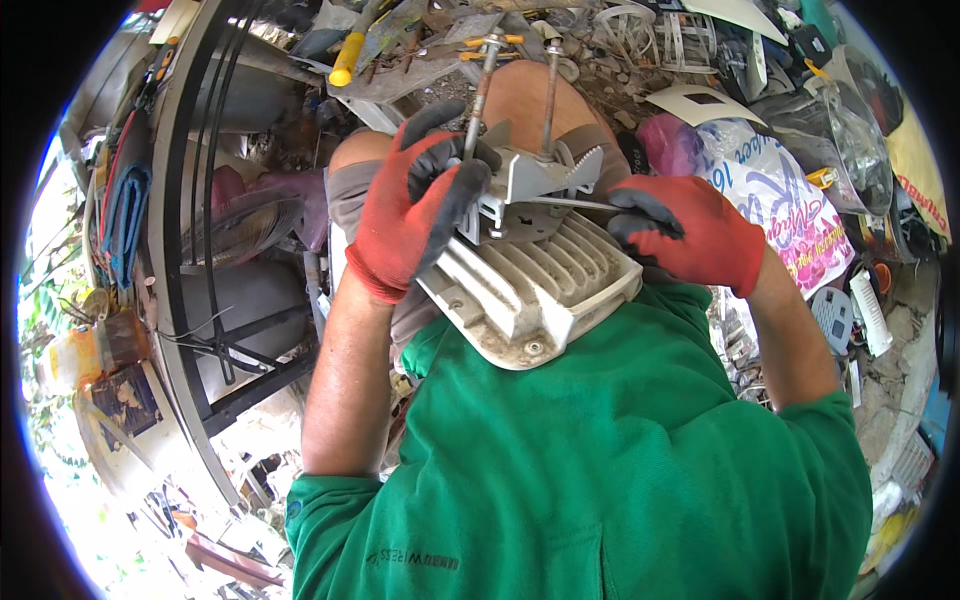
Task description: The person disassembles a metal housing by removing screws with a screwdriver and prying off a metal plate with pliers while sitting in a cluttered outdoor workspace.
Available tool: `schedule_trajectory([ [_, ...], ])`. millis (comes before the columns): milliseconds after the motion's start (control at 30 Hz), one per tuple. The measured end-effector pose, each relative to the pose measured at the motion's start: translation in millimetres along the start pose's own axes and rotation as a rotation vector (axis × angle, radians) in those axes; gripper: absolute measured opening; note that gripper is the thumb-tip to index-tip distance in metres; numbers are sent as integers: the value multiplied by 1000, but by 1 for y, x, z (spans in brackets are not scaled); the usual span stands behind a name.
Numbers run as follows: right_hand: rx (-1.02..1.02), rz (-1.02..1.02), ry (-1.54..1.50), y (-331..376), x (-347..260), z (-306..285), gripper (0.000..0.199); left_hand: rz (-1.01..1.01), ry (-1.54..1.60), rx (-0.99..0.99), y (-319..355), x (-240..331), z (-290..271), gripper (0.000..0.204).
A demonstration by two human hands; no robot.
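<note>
A grey-white finned metal housing [520, 290], dirty in places, rests on my lap against my green shirt. At its far end a toothed metal clamp bracket [545, 175] is attached, and two long rusty threaded bolts [482, 95] stand up from it. My left hand [420, 205], in a red and black glove, is closed with thumb and fingers around the left bolt, just beside the bracket. In the same kind of glove, my right hand [690, 230] grips a slim metal tool [575, 203] whose shaft reaches under the bracket. Its far end is hidden.
A black metal frame [180, 220] runs along my left. A yellow-handled tool [347, 60] lies at the far left. White printed plastic bags [770, 180] and mixed scrap fill the right side. More debris covers the ground beyond my knees [540, 95].
</note>
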State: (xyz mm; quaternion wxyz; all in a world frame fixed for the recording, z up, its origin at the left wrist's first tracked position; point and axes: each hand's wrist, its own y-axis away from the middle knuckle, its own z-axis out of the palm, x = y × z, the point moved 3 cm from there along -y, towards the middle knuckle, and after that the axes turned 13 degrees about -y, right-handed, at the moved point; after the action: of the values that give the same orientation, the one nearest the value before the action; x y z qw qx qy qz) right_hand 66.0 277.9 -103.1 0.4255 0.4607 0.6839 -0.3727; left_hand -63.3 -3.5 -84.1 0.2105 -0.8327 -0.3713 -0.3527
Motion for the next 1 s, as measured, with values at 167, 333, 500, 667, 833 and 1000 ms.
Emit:
schedule_trajectory([
  [167,209,-68,145,3,-2,20,26,-59,9,17,-3,22,0,33],
  [333,20,281,-97,9,10,4,24,-15,-21,88,5,4,-4,35],
  [500,63,8,-796,38,12,-14,29,34,164,49,-4,3,-13,42],
  [667,230,59,-821,-25,4,9,44,161,89,-18,-6,0,-38,34],
  [833,-141,-25,-729,-83,-19,57,48,-20,155,228,43,-30,-54,34],
  [1000,42,-12,-696,-81,-57,56,28,-156,-114,478,112,43,-50,40],
])
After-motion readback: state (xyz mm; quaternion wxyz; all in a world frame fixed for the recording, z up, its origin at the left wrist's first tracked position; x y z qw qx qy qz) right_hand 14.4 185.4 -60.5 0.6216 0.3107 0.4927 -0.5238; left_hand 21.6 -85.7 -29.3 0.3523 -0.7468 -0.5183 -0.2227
